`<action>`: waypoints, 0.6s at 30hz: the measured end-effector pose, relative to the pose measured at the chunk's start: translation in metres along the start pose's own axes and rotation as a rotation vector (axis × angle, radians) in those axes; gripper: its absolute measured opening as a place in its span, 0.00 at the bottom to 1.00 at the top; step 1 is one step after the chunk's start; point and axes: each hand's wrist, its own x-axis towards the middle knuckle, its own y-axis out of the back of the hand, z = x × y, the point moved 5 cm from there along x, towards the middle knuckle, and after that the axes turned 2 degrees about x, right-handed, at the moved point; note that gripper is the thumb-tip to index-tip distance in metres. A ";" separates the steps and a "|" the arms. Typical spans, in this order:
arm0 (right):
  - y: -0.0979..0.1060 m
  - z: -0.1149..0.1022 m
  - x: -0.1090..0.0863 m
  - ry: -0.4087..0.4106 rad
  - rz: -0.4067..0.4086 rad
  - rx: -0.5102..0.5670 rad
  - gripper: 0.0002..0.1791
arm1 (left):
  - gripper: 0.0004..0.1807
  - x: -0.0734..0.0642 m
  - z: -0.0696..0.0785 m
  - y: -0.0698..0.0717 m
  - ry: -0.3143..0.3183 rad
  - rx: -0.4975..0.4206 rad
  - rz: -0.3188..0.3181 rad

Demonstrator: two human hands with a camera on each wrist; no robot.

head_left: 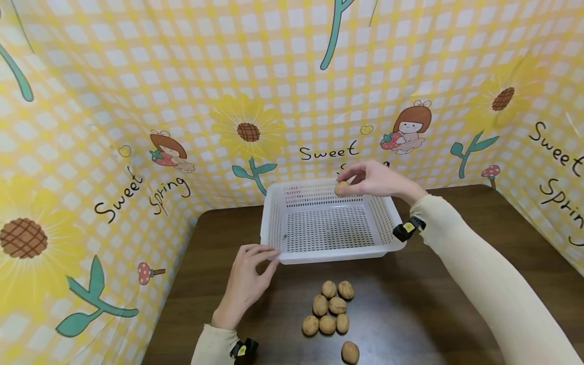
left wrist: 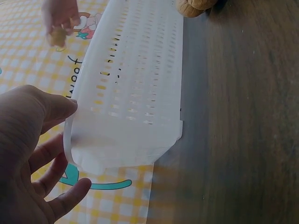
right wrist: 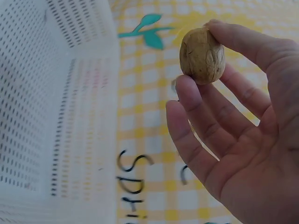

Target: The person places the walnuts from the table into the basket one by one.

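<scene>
A white perforated plastic basket [head_left: 335, 255] stands on the dark wooden table [head_left: 410, 304]. My left hand [head_left: 248, 280] holds its near left corner; the left wrist view shows thumb and fingers pinching the rim [left wrist: 68, 135]. Above the basket's far right side, my right hand [head_left: 377, 180] pinches a brown walnut [right wrist: 202, 56] between thumb and fingertips. In the right wrist view the basket wall [right wrist: 88, 116] lies left of that walnut, apart from it. Several walnuts [head_left: 337, 305] lie grouped on the table in front of the basket, and a single walnut [head_left: 350, 352] sits nearer the front edge.
A yellow checked cloth [head_left: 191, 91] with flowers and lettering hangs behind the table and along both sides. The basket's far rim [head_left: 305, 182] is close to the back cloth. Black camera bands [head_left: 409, 229] sit on both wrists.
</scene>
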 end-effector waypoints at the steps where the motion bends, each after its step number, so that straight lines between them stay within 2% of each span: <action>1: 0.000 0.004 0.004 -0.010 0.003 0.005 0.25 | 0.11 0.001 0.000 0.000 -0.004 0.000 0.003; 7: -0.005 0.038 0.025 -0.075 0.027 0.054 0.30 | 0.10 0.006 0.003 -0.002 -0.024 -0.001 0.019; 13: -0.018 0.080 0.036 -0.161 0.087 0.060 0.26 | 0.10 0.006 0.003 -0.005 -0.015 0.008 0.002; 18: -0.036 0.099 0.042 -0.176 0.082 0.108 0.25 | 0.10 0.002 0.002 -0.004 0.015 -0.008 0.006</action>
